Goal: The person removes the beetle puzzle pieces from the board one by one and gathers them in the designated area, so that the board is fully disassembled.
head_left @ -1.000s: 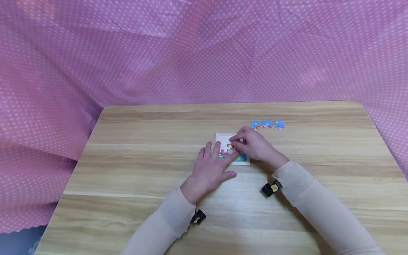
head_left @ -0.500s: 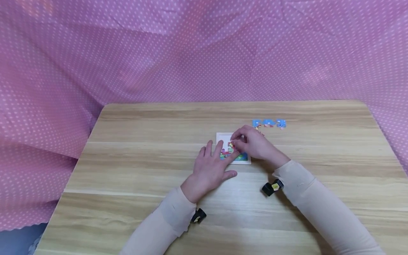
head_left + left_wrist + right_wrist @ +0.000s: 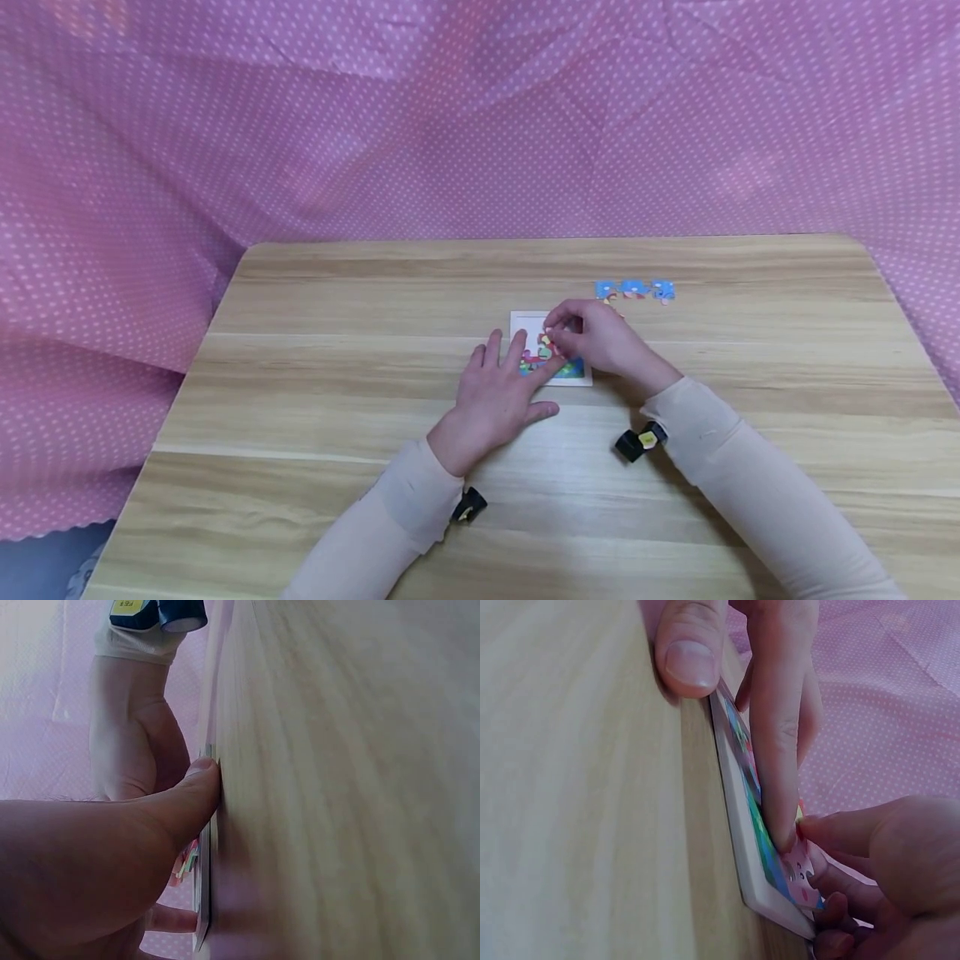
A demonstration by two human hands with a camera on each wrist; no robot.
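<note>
A small white-framed jigsaw puzzle (image 3: 528,324) lies on the table, its lower part filled with colourful pieces and its upper left bare white. My left hand (image 3: 491,392) is spread at its near left side, with straight fingers over it. In the right wrist view, the left index finger (image 3: 776,750) presses on the picture beside a pink puzzle piece (image 3: 801,876) with a drawn face. My right hand (image 3: 603,337) pinches that piece between thumb and fingers at the right of the frame. The piece is raised at an angle over the frame; the fingers partly hide it.
Several loose blue-topped puzzle pieces (image 3: 634,288) lie in a row beyond the right hand, some partly hidden by it. The wooden table (image 3: 337,292) ends at a pink dotted cloth (image 3: 465,125). Black wrist cameras (image 3: 641,442) hang under both sleeves.
Both hands stay almost in place over the puzzle. The right hand's fingers shift very slightly at the piece, and the whole head view has drifted a little.
</note>
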